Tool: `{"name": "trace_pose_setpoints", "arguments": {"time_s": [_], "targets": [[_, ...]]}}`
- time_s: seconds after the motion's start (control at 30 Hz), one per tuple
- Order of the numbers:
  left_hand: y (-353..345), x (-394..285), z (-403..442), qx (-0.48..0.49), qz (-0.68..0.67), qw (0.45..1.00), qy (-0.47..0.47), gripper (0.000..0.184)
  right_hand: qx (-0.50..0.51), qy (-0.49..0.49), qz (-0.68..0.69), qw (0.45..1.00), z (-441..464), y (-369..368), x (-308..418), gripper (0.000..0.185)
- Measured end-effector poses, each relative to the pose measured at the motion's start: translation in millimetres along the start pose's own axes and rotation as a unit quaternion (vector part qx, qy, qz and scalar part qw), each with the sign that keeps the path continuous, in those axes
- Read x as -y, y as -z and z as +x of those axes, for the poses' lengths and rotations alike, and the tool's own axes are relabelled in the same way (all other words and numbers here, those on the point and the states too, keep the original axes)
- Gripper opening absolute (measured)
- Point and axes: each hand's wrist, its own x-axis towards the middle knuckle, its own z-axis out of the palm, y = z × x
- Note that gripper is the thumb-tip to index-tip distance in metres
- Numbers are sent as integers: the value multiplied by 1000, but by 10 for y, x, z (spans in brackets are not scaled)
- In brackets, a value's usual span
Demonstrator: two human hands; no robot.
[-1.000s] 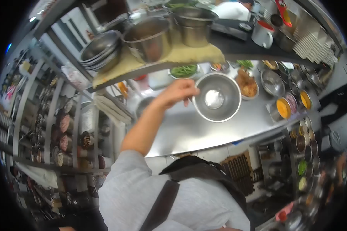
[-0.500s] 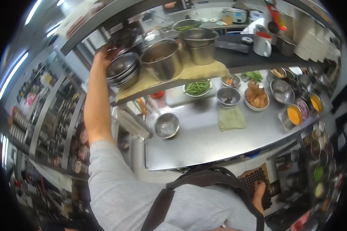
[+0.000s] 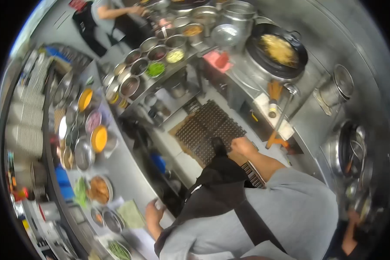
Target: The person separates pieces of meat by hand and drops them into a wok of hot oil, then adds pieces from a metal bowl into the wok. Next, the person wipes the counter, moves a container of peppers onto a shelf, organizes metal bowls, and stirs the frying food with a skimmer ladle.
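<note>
My left hand (image 3: pixel 154 213) is curled at the edge of the steel counter (image 3: pixel 128 173), beside a green cloth (image 3: pixel 131 213). A pale spot shows at its fingers, too blurred to name. Over the floor between counter and stove, my right hand (image 3: pixel 243 146) forms a loose fist with nothing visible in it. Near the cloth are a bowl of brown food (image 3: pixel 100 190), a small steel bowl (image 3: pixel 113 221) and a bowl of green beans (image 3: pixel 118 250).
At the upper right, a wok (image 3: pixel 278 50) holds frying food in bubbling oil. A ladle (image 3: pixel 286 108) lies by the stove edge. Several steel containers (image 3: pixel 156 53) stand at upper centre. A brown perforated mat (image 3: pixel 208 130) covers floor. Another person (image 3: pixel 110 15) stands at upper left.
The view has swung right, from the shelf and counter to the stove. My left hand has left the stacked bowls on the shelf and is now low by the counter edge.
</note>
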Motion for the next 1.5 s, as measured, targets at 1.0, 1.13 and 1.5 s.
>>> {"name": "trace_pose_setpoints", "arguments": {"time_s": [1.0,1.13,1.5], "targets": [[-193,-710,4092,166,-336,908,188,15,-600,-349,453,560,139,4060,-3425,11],[-13,-953,5256,140,-339,929,41,11,-712,-281,463,447,412,3929,-2756,6],[-678,-2177,6381,329,-71,934,-122,25,-668,-247,396,579,936,2944,-875,45]]}}
